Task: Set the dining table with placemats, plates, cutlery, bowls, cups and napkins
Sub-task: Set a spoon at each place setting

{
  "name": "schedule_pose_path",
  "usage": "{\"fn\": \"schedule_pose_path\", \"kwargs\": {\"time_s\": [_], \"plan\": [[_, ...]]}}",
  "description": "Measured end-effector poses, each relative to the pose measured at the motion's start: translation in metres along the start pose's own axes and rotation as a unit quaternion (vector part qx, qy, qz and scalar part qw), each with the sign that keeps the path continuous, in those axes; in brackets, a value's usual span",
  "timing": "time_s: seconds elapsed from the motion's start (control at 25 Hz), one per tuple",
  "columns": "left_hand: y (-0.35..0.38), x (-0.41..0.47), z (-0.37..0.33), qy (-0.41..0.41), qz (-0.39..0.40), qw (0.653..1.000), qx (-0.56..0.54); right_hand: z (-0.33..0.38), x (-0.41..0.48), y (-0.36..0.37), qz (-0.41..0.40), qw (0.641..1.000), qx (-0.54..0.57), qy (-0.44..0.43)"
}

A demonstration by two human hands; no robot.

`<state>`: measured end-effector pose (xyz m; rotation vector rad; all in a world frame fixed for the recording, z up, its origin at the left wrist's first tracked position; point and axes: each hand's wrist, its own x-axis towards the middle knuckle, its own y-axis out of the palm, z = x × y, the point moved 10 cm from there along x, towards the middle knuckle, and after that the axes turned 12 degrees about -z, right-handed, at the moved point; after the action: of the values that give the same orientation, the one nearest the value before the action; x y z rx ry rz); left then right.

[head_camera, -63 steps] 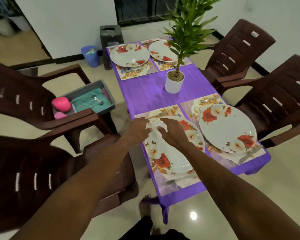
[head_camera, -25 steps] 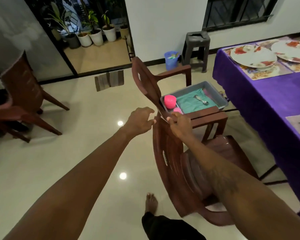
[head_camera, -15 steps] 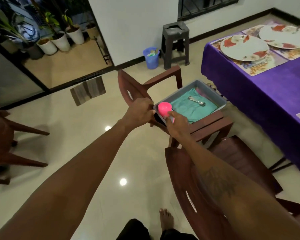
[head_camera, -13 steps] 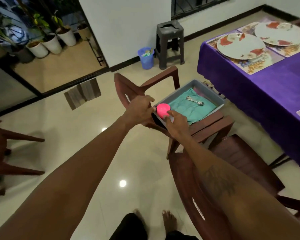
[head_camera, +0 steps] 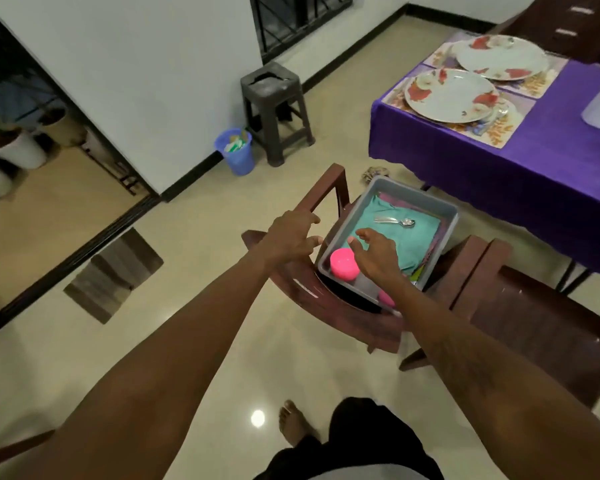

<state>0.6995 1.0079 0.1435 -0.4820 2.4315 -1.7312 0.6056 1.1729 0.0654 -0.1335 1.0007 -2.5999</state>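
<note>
One pink cup (head_camera: pixel 343 264) in grey tray (head_camera: pixel 417 197) on brown chair (head_camera: pixel 326 192), stool (head_camera: pixel 272 85) beyond.

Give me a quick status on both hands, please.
Left hand open beside grey plastic tray. Right hand open over teal cloth napkin, no grip. Small metal spoon unobstructed ahead.

pink cup (head_camera: pixel 344 264), teal cloth (head_camera: pixel 400 237), purple tablecloth (head_camera: pixel 520 168), red-flowered plates (head_camera: pixel 451 95).

No writing, label, brand or number can be read anywhere. The round white plates (head_camera: pixel 451 98) at upper right bear only red flower prints; the grey plastic tray (head_camera: pixel 420 199) at centre shows none.
</note>
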Motion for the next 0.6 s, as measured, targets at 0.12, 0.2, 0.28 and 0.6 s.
{"fn": "schedule_pose_path", "kwargs": {"time_s": [0.12, 0.2, 0.28, 0.6], "plan": [[0.006, 0.043, 0.033, 0.023, 0.023, 0.999, -0.027, 0.011, 0.023, 0.022, -0.041, 0.998, 0.008, 0.045], [0.013, 0.073, 0.037, 0.063, 0.038, 0.997, -0.033, 0.006, 0.042, 0.033, -0.073, 0.994, 0.012, 0.077], [0.025, 0.104, 0.030, 0.113, 0.048, 0.991, -0.051, -0.009, 0.060, 0.043, -0.107, 0.987, 0.016, 0.117], [0.146, 0.201, 0.024, 0.172, 0.171, 0.965, -0.099, -0.090, 0.120, 0.076, -0.225, 0.939, 0.028, 0.258]]}}
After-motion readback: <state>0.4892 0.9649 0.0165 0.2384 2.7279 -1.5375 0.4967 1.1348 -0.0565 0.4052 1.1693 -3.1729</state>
